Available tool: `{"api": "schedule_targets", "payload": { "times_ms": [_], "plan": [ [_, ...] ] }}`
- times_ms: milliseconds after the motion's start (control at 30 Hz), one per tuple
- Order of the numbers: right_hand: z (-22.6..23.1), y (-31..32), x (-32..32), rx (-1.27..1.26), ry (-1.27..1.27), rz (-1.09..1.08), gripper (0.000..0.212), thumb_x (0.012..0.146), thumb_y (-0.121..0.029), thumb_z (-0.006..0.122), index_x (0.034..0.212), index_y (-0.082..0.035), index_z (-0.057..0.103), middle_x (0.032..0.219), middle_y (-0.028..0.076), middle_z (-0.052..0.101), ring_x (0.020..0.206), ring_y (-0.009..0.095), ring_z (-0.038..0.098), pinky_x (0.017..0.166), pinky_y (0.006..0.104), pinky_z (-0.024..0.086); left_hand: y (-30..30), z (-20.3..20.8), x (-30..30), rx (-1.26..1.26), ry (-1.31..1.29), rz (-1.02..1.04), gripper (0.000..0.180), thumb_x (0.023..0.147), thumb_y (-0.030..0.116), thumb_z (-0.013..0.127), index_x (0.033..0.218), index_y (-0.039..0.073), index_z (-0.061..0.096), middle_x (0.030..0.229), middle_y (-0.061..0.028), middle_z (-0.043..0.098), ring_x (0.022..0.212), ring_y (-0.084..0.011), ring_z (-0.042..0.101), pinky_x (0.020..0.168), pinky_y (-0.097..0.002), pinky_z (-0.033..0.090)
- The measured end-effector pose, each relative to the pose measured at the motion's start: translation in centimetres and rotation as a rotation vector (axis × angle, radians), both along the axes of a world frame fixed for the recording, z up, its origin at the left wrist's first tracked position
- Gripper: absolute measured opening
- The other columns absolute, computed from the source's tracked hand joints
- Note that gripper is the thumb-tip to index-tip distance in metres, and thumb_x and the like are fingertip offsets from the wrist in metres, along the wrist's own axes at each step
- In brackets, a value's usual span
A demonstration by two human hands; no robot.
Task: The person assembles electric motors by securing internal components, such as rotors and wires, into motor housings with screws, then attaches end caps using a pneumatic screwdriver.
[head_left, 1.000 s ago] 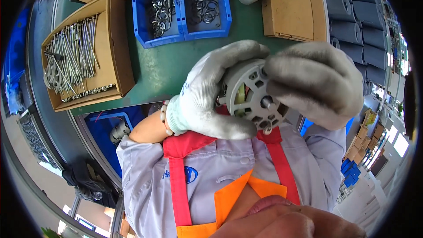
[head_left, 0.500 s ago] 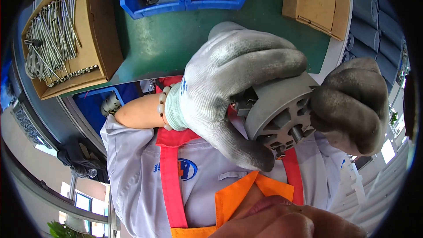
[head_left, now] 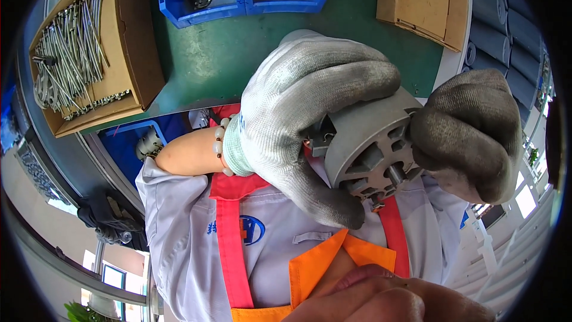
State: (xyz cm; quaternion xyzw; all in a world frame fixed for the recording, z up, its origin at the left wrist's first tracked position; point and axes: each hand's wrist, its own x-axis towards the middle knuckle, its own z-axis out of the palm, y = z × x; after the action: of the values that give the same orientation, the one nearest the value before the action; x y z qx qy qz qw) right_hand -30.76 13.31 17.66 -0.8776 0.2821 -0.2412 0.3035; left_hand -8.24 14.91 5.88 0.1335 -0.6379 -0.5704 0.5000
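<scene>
My left hand (head_left: 322, 101), in a white knit glove with grey-coated fingers, wraps around a grey metal electric motor (head_left: 375, 149). The motor is held in the air in front of my chest. Its slotted round end and short central shaft (head_left: 395, 173) face down and to the right. My right hand (head_left: 471, 137), in a dark grey glove, is closed with its fingers curled against the right edge of the motor. What its fingertips grip there is hidden. A small metal fitting (head_left: 378, 204) shows at the motor's lower rim.
Two joined blue bins (head_left: 244, 6) of metal rings stand at the far side of the green tabletop (head_left: 208, 65). On the left a cardboard box (head_left: 134, 42) holds many long bolts (head_left: 71, 42). Another cardboard box (head_left: 417, 0) sits far right, near stacked grey cylinders (head_left: 488, 12).
Both hands and the motor have shifted slightly left. The motor's slotted end has turned a little more into view. The grip looks the same.
</scene>
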Motion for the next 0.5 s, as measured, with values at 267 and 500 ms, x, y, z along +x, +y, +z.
{"api": "schedule_targets", "payload": {
  "times_ms": [267, 500],
  "plan": [
    [1.2, -0.9, 0.3, 0.078, 0.039, -0.003, 0.036, 0.078, -0.016, 0.072, 0.108, 0.001, 0.064, 0.099, 0.013, 0.061, 0.080, 0.024, 0.059, 0.066, 0.0344, 0.047, -1.2, 0.7, -0.3, -0.038, 0.001, 0.042, 0.127, 0.034, 0.063, 0.091, 0.125, -0.015, 0.051, 0.120, -0.0291, 0.056, 0.111, -0.0386, 0.059, 0.097, -0.0464, 0.046],
    [2.2, -2.2, 0.2, 0.011, 0.157, -0.006, 0.038, 0.073, -0.027, 0.074, 0.099, -0.001, 0.067, 0.086, 0.007, 0.061, 0.076, 0.021, 0.058, 0.065, 0.0326, 0.045, 0.0, 1.3, -0.5, 0.116, -0.078, 0.098, 0.088, 0.050, 0.036, 0.085, 0.124, -0.002, 0.058, 0.121, -0.0199, 0.061, 0.105, -0.0371, 0.061, 0.092, -0.0437, 0.047]
  ]
}}
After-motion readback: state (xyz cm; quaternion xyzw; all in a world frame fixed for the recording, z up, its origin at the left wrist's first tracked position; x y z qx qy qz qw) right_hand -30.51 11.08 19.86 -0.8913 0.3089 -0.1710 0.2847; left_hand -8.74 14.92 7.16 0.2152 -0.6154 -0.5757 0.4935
